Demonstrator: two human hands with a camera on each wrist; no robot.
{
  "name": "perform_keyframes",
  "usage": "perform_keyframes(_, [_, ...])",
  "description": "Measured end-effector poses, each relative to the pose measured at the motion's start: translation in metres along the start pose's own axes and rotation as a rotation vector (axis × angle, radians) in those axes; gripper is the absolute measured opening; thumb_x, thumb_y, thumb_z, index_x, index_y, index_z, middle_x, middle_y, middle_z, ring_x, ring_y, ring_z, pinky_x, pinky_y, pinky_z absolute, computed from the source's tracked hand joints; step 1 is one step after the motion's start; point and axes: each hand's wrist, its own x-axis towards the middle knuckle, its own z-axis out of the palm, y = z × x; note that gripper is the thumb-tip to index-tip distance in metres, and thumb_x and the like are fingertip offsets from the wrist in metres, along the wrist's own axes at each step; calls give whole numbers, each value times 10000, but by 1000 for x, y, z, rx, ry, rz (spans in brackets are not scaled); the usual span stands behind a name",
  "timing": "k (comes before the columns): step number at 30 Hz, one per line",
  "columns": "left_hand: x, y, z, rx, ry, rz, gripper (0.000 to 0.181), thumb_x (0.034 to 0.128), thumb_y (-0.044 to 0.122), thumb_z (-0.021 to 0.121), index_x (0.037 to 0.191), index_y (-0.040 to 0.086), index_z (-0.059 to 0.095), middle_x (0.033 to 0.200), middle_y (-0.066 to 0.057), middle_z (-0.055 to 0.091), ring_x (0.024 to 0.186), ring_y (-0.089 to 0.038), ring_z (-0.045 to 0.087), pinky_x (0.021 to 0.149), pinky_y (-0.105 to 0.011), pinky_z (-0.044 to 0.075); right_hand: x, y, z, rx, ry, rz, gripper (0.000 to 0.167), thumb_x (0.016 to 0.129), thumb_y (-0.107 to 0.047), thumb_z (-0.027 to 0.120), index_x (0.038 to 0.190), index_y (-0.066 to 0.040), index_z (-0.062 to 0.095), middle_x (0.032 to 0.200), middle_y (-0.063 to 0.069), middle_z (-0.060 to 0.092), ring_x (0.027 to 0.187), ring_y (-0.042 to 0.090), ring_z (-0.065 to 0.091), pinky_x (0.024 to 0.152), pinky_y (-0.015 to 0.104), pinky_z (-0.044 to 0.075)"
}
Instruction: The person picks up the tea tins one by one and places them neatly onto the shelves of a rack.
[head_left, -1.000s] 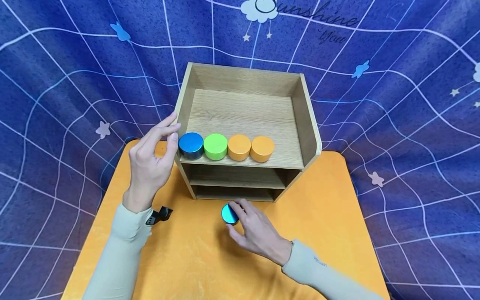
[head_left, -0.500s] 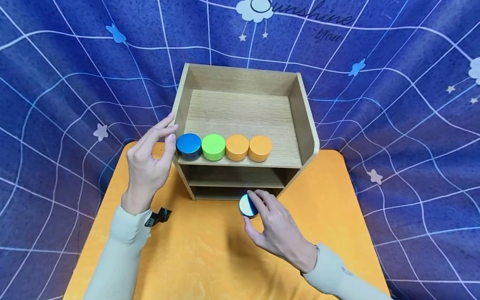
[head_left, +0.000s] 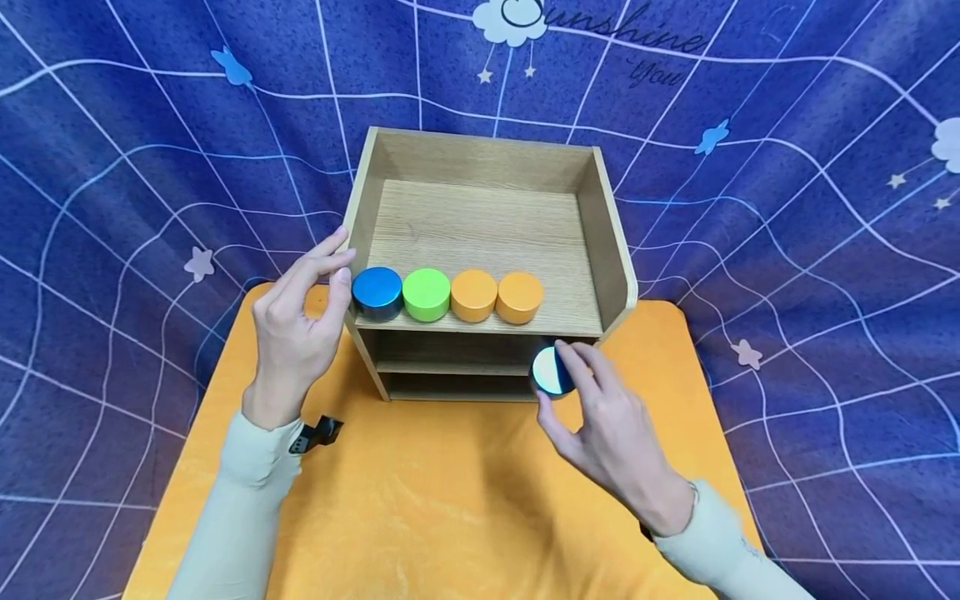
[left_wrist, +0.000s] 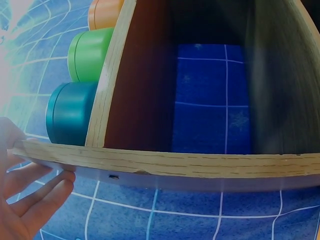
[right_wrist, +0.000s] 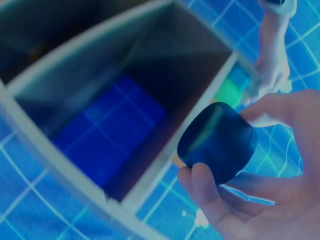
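Note:
My right hand (head_left: 611,429) pinches a small blue round jar (head_left: 552,372) between thumb and fingers, in front of the right part of a wooden shelf unit (head_left: 480,217). In the right wrist view the jar (right_wrist: 215,142) looks dark, with a seam round it. My left hand (head_left: 296,337) touches the unit's left side panel, its fingers fairly straight. On the top shelf's front edge stand a blue jar (head_left: 378,292), a green jar (head_left: 427,293) and two orange jars, a left one (head_left: 474,294) and a right one (head_left: 520,297), in a row.
The unit stands on an orange-covered table (head_left: 420,500). Below the top are a middle compartment (head_left: 457,352) and a lower one (head_left: 457,386), both shadowed. A blue patterned curtain (head_left: 810,250) hangs behind and at the sides. A black strap piece (head_left: 318,433) sits at my left wrist.
My right hand has lifted the blue jar off the table area and carried it right and toward the unit. The left hand stays against the side panel.

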Motion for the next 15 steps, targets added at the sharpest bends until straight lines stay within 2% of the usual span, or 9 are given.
perform_keyframes(5, [0, 0, 0, 1, -1, -4, 316, 1070, 219, 608, 1253, 27, 780, 1427, 0, 703, 1123, -285, 764, 994, -181, 539, 13, 10, -5, -43, 31, 40, 607, 875, -199, 804, 1395, 60, 630, 1239, 253, 662, 964, 389, 716, 739, 554, 641])
perform_keyframes(10, [-1, -1, 1, -9, 3, -8, 281, 1046, 161, 640, 1246, 22, 781, 1419, -11, 707, 1113, -301, 765, 988, -165, 531, 25, 18, -5, -49, 55, 48, 579, 876, -175, 798, 1382, 56, 635, 1228, 249, 659, 968, 388, 702, 756, 549, 635])
perform_keyframes(15, [-1, -1, 1, 0, 5, -6, 285, 1051, 171, 634, 1243, 23, 782, 1417, -8, 708, 1124, -299, 763, 992, -167, 532, 36, 23, -4, -61, 42, 60, 557, 900, -167, 781, 1378, 74, 628, 1223, 257, 643, 987, 409, 673, 813, 549, 621])
